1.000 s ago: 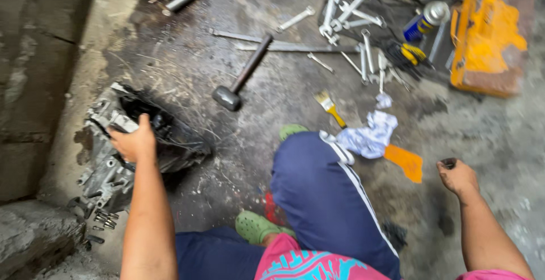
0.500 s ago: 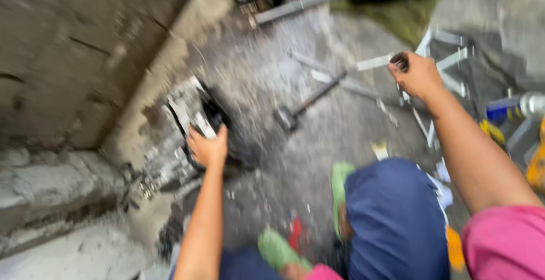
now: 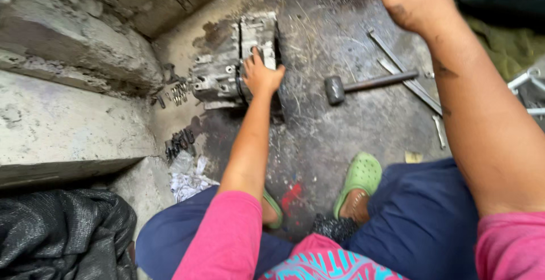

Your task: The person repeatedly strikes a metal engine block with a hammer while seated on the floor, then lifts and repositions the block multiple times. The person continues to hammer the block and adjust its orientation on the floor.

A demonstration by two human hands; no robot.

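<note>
Grey cast-metal engine casing (image 3: 230, 67) lies on the oily concrete floor (image 3: 340, 138), far left beside a stone step (image 3: 68, 126), with loose springs (image 3: 179, 92) just left of it. The left hand (image 3: 260, 75) rests palm-down on the casing, fingers spread, pressing rather than gripping. To the right lie a hammer (image 3: 363, 83) and flat metal bars (image 3: 406, 75). The right hand (image 3: 410, 0) reaches far, apparently closed on a dark object at the frame edge; the grip cannot be told. Judged step: steadying the casing while fetching a tool, which must then be brought to it.
</note>
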